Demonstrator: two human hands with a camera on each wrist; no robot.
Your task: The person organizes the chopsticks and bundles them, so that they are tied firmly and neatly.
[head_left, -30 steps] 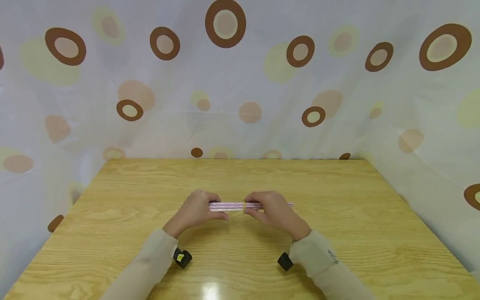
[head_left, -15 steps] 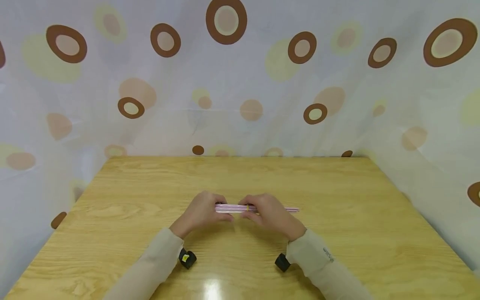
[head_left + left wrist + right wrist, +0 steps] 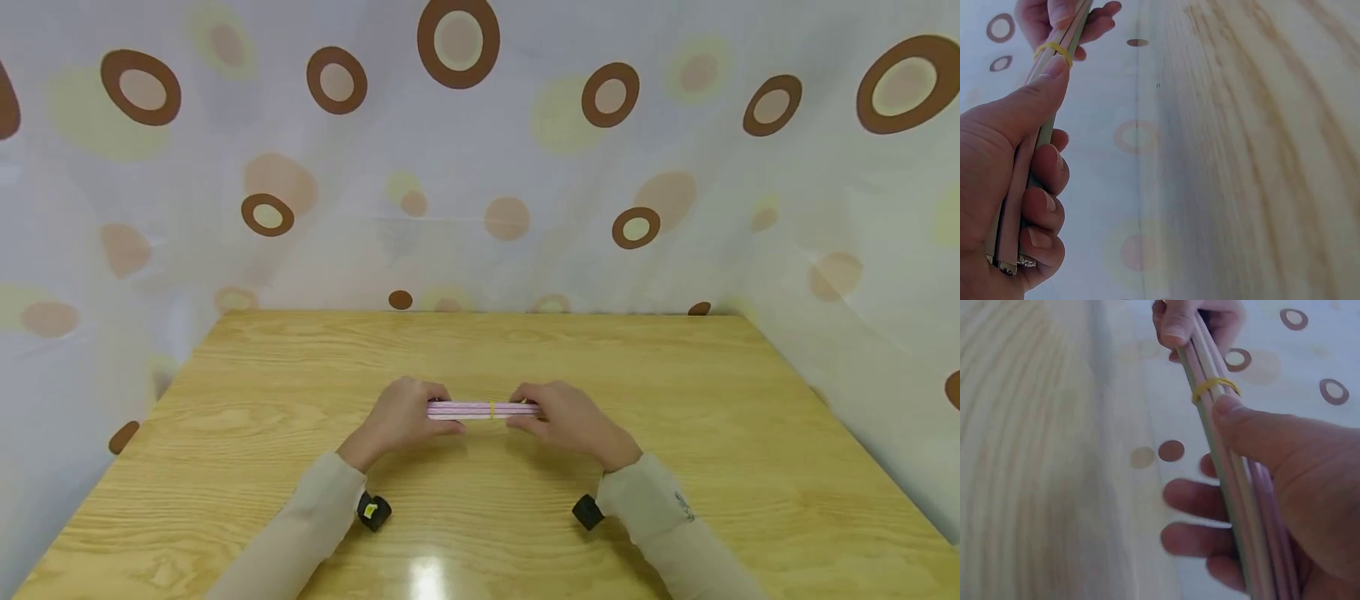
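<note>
A bundle of thin chopsticks [image 3: 467, 410], pink, white and pale green, lies level between the two hands above the table. Round it runs a yellow rubber band [image 3: 492, 410], now in plain sight between the hands. My left hand [image 3: 401, 417] grips the bundle's left end, with the thumb along the sticks and the fingers curled beneath; squared stick ends [image 3: 1007, 267] show by the palm in the left wrist view. Just past the band, my right hand [image 3: 572, 421] holds the bundle, thumb tip right at the band [image 3: 1216, 386] and fingers behind. The bundle's right end is hidden by that hand.
A wooden table [image 3: 465, 533] with light grain spreads beneath both arms. Behind it and at the sides hangs a pale curtain [image 3: 450, 267] with brown and beige circles. Each sleeve cuff has a small black wrist camera [image 3: 373, 510] beside it.
The right hand first slid left over the rubber band, then back right past it, uncovering the band. The bundle's right tips, earlier visible beyond that hand, are now hidden. The left hand keeps its grip.
</note>
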